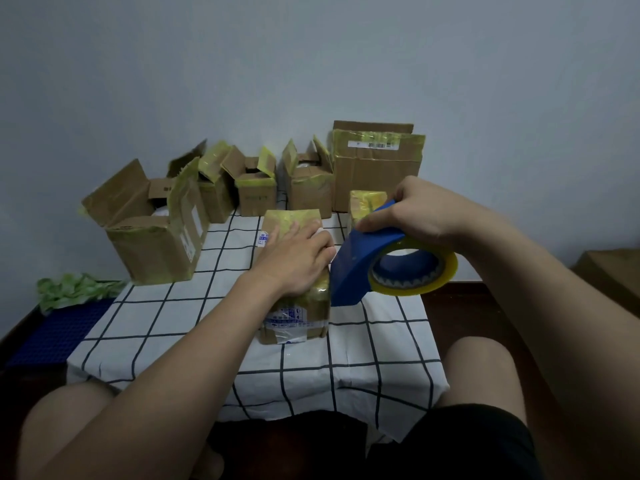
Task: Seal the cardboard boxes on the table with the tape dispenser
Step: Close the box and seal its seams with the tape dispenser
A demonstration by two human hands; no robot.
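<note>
**Dispenser held at the box's right side**

The right hand clasps the blue tape dispenser from above. Its front end sits right against the right side of the small cardboard box mid-table. The left hand presses flat on the box top, fingers straight. Open boxes stand along the far side of the checked tablecloth.

To the left of the left hand, the checked tablecloth is free as far as a large open box. Farther ahead of this hand, a row of open boxes with raised flaps closes the way. Just behind the right hand stand a small taped box and a tall box. The tape dispenser in the right hand fills the gap between the hands. On the person's side of both hands the cloth is free.
</note>
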